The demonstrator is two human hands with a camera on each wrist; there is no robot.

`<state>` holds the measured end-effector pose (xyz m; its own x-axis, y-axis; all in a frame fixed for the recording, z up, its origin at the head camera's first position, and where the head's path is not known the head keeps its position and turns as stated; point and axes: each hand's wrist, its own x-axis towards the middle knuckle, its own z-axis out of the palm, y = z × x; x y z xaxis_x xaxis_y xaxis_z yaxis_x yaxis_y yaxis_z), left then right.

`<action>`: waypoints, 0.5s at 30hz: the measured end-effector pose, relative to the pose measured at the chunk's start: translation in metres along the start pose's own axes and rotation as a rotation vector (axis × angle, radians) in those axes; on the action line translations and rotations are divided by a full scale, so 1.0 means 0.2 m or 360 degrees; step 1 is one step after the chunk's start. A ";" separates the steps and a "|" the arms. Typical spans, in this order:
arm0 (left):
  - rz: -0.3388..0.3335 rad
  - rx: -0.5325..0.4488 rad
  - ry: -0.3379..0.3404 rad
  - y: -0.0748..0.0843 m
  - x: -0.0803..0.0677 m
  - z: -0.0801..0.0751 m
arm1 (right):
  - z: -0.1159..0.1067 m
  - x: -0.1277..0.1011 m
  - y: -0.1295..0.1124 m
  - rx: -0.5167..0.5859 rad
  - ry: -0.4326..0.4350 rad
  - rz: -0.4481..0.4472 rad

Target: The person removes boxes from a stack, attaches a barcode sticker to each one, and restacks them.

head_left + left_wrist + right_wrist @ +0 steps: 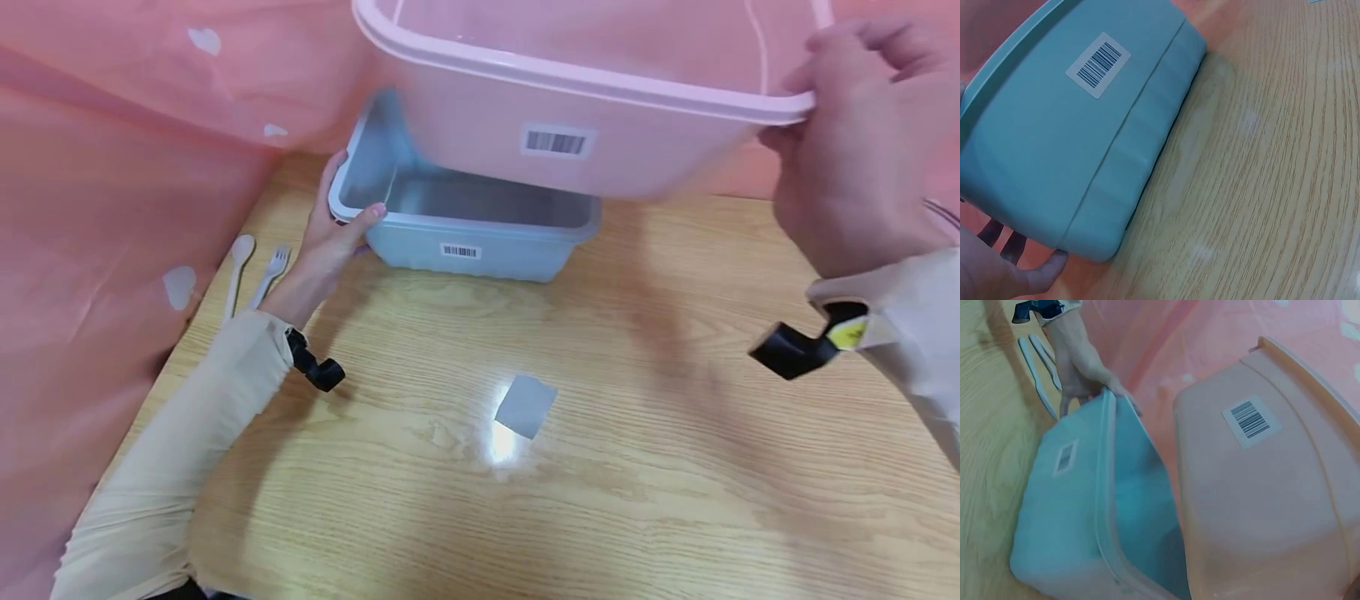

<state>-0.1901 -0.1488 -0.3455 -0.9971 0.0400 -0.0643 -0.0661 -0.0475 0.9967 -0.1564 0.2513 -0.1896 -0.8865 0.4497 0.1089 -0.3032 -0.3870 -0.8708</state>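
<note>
A blue plastic bin point(405, 239) with a barcode label stands on the table toward the back, its inside partly hidden. My left hand point(330, 237) holds it at the left end, thumb over the rim and fingers on the outer side. In the left wrist view, that hand point(997, 269) shows only in part beside the bin's wall point(1054, 156). Raised above and partly in front of it is a pink bin point(637, 158), also barcoded. My right hand point(862, 158) grips its right rim corner. The right wrist view shows the pink bin point(1254, 500) beside the blue one point(1054, 512).
A white spoon point(238, 271) and a white fork point(272, 271) lie at the table's left edge, near my left forearm. A small grey square piece point(527, 406) lies mid-table. Pink cloth point(90, 225) with pale hearts borders the left and back.
</note>
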 end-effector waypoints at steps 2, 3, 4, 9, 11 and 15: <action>0.0008 0.0003 -0.0008 0.00 0.00 0.00 | 0.06 -0.03 0.03 -0.0011 -0.0016 0.0015; 0.0011 0.0011 -0.0011 0.00 0.00 0.00 | 0.08 -0.04 0.05 -0.0019 -0.0024 0.0021; 0.0015 0.0019 -0.0014 0.00 0.00 0.00 | 0.11 -0.05 0.06 -0.0017 -0.0013 0.0049; 0.0020 0.0051 -0.0020 0.00 0.01 -0.01 | 0.22 -0.10 0.13 -0.0101 -0.0012 0.0145; 0.0028 0.0044 -0.0019 0.00 0.01 0.00 | 0.25 -0.11 0.15 -0.0166 -0.0030 0.0147; 0.0026 0.0044 -0.0010 0.00 0.01 0.00 | 0.28 -0.11 0.21 -0.0298 -0.0085 0.0134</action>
<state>-0.1916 -0.1478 -0.3447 -0.9978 0.0457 -0.0476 -0.0486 -0.0209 0.9986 -0.1683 0.1804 -0.2015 -0.9247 0.3770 0.0526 -0.1613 -0.2629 -0.9512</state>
